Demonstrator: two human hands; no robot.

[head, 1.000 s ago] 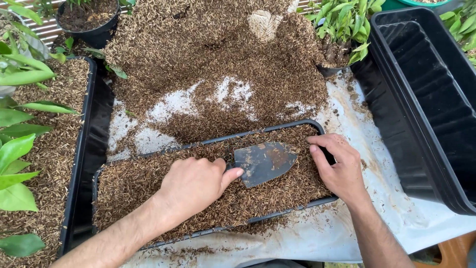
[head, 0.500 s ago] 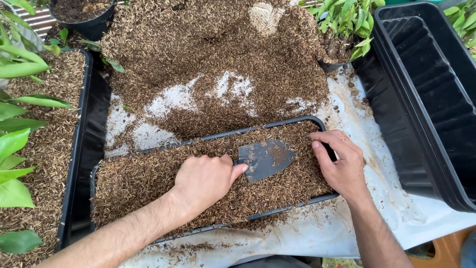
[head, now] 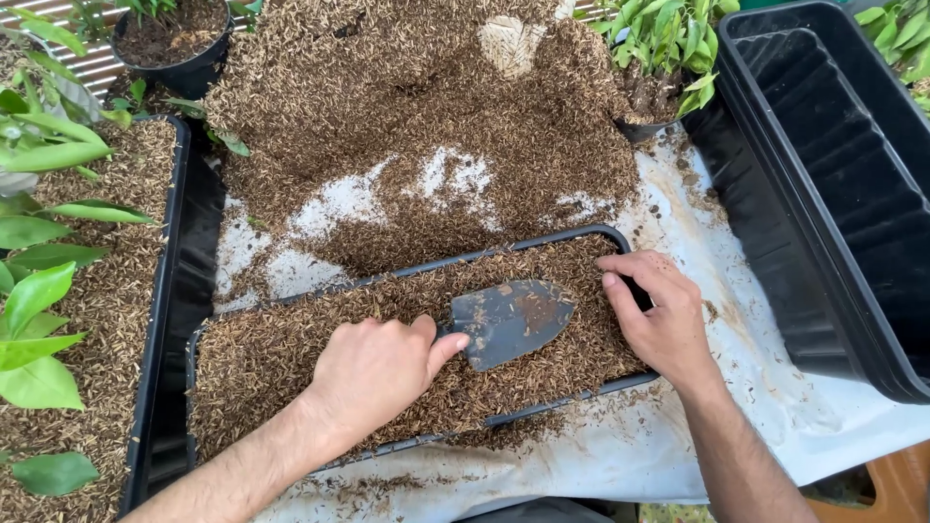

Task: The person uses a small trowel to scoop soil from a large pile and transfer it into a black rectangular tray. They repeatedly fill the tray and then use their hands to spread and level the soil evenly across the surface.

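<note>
**Trowel held flat over a filled planter tray**

Trowel [head: 509, 320], a small hand tool with a dark, soil-stained metal blade, lies nearly flat on the brown husk-like potting mix that fills the long black planter tray [head: 620, 235] in the middle of the view. Its blade points to the right, toward the tray's far right end. I see my left hand [head: 373, 373] closed around the trowel's handle, which is hidden inside the fist; the thumb stretches forward along the neck and touches the blade's rear edge. My right hand [head: 659, 315] rests on the right end of the same tray, fingers curled down over the rim and into the mix, just beside the blade tip; I cannot tell whether it pinches anything, though it appears to grasp the tray's edge.

Behind the tray a broad heap of loose mix [head: 426, 116] is spread over a white sheet [head: 736, 291], bare patches of which show through near the tray's back rim. At the left stands a second black planter [head: 174, 242], filled with the same mix and bearing green leafy seedlings [head: 39, 320]. At the right an empty black planter box [head: 833, 194] stands on the sheet, well apart from the trowel. A round black pot of soil [head: 174, 39] stands at top left, and another leafy plant [head: 668, 48] at top centre-right.
</note>
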